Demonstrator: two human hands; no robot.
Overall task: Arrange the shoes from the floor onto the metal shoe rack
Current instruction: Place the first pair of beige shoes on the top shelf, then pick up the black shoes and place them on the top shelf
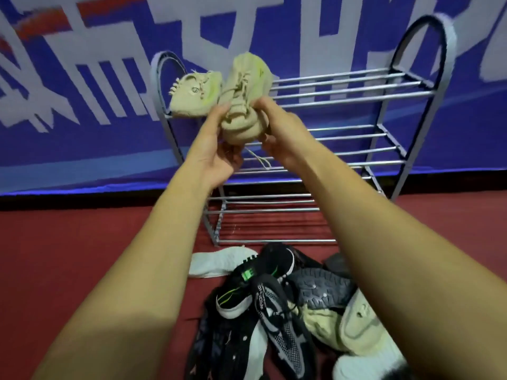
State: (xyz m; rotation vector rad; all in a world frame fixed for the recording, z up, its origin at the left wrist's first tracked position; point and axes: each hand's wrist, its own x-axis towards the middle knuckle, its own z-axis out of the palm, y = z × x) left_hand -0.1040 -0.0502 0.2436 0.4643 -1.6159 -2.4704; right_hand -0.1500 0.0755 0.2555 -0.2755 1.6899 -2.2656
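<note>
I have both grips on one beige shoe (248,83). The left grip (216,146) curls round its heel from the left, and the right grip (278,130) pinches the collar from the right. The shoe points toe-up and away from me, over the left half of the top shelf of the metal shoe rack (356,90). I cannot tell whether its sole is on the bars yet. Its mate, a second beige shoe (193,96), lies at the left end of that top shelf, just beside the one I hold; the two look close enough to touch.

I judge this to be the setting-down step for the first pair, early in the task. The two lower shelves carry nothing I can see. Next I need to lower the toe so the sole lies flat across the bars, parallel to its mate, then let go without dragging the loose lace.

A pile of shoes (277,311) waits on the floor (82,256) by the rack's front edge. It is mostly black knit trainers, with a white shoe (219,263) at its left and another beige shoe (354,322) at its right. The floor is dark red. Behind the rack hangs a blue banner (82,119) with large white characters.
</note>
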